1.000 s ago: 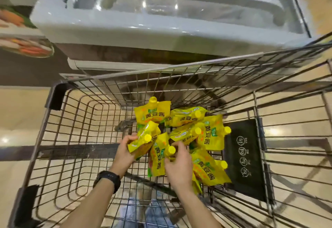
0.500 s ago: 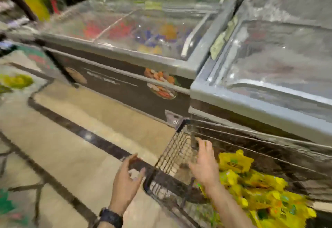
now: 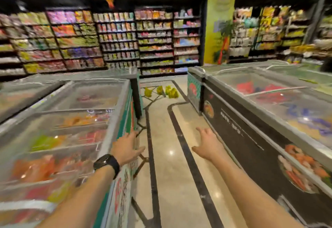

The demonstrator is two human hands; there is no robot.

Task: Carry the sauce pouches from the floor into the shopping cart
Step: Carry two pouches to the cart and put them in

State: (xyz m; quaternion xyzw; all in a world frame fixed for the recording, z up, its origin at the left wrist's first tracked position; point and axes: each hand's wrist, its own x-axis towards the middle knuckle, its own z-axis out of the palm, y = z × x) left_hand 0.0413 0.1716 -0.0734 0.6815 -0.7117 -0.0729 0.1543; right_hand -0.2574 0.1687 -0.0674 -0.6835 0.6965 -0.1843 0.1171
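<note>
A person's left hand (image 3: 125, 148) and right hand (image 3: 208, 143) reach forward empty, fingers (image 3: 133, 135) loosely spread, between chest freezers (image 3: 86, 100); yellow sauce pouches (image 3: 161, 91) lie on the floor (image 3: 170, 173) well beyond the fingers, so fetching likely requires walking up and stooping.

Your pouches (image 3: 172, 93) sit too far off, small and blurred, for you to count them. The shelves' (image 3: 118, 38) goods smear beyond reading. Your forearms (image 3: 251, 191) run off the bottom edge.

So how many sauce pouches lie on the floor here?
4, though blur makes it uncertain, all far down the aisle: leftmost pouch, second pouch beside it, and third pouch and fourth pouch bunched on the right, possibly hiding more.
</note>
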